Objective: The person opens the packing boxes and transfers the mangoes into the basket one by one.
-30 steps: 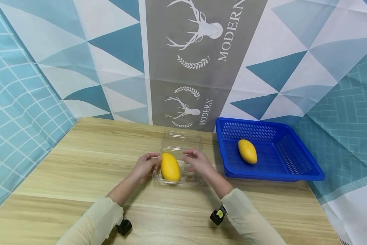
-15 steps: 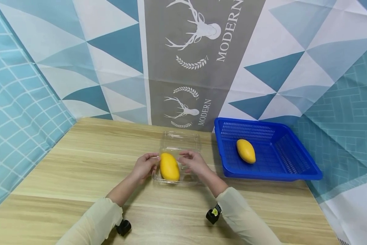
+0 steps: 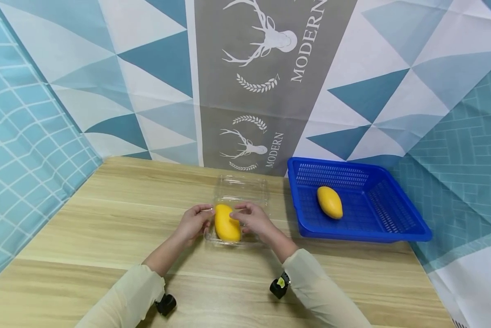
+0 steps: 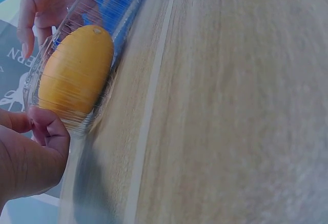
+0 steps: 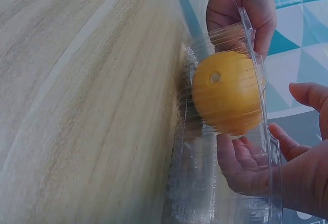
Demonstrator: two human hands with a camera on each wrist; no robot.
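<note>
A yellow mango (image 3: 227, 224) lies in the left part of a clear plastic clamshell box (image 3: 253, 243), whose lid (image 3: 242, 187) is folded back toward the wall. My left hand (image 3: 194, 222) pinches the box's left rim between thumb and fingers, as the left wrist view also shows. From the other side my right hand (image 3: 254, 219) reaches into the box with loosely bent fingers (image 5: 246, 175) close to the mango. Its thumb (image 5: 307, 95) stands apart from the fruit. Whether the right fingertips touch the mango is hard to see.
To the right stands a blue plastic basket (image 3: 362, 234) with a second mango (image 3: 329, 202) in it. The wooden table (image 3: 212, 291) meets a patterned wall covering (image 3: 245, 105) behind the box.
My right hand has moved left, from the box's right part to the mango's side. The left hand, box and mango have stayed in place.
</note>
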